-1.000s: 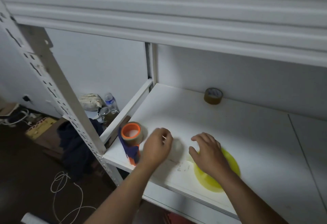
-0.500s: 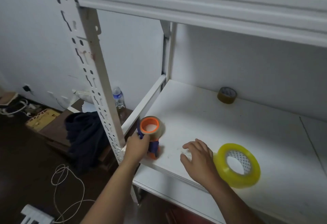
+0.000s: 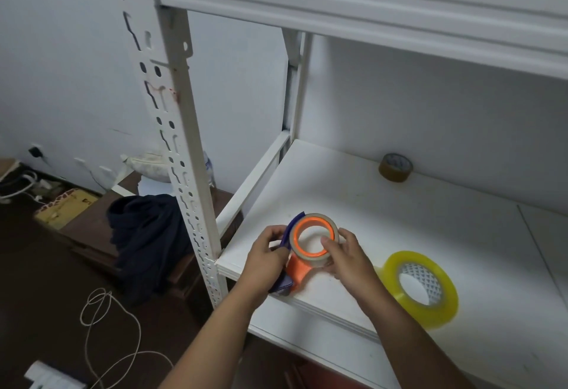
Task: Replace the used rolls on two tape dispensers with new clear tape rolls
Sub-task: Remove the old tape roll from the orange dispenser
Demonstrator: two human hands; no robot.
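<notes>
An orange and blue tape dispenser [image 3: 297, 270] lies at the front left corner of the white shelf [image 3: 384, 219]. A thin, nearly used-up roll [image 3: 307, 258] sits around its orange hub. My left hand [image 3: 266, 261] grips the dispenser's blue body from the left. My right hand [image 3: 345, 255] pinches the used roll's right rim, thumb at the inner edge. A full yellowish clear tape roll [image 3: 425, 311] lies flat on the shelf to the right of my right hand.
A small brown tape roll [image 3: 395, 167] stands at the shelf's back wall. A perforated white upright [image 3: 184, 179] rises left of the shelf. On the floor left lie a dark cloth [image 3: 147, 235], a white cord [image 3: 101, 321] and a box [image 3: 66, 207].
My right hand left the shelf surface near the yellowish roll and moved left onto the used roll. The dispenser now lies between both hands, slightly further right.
</notes>
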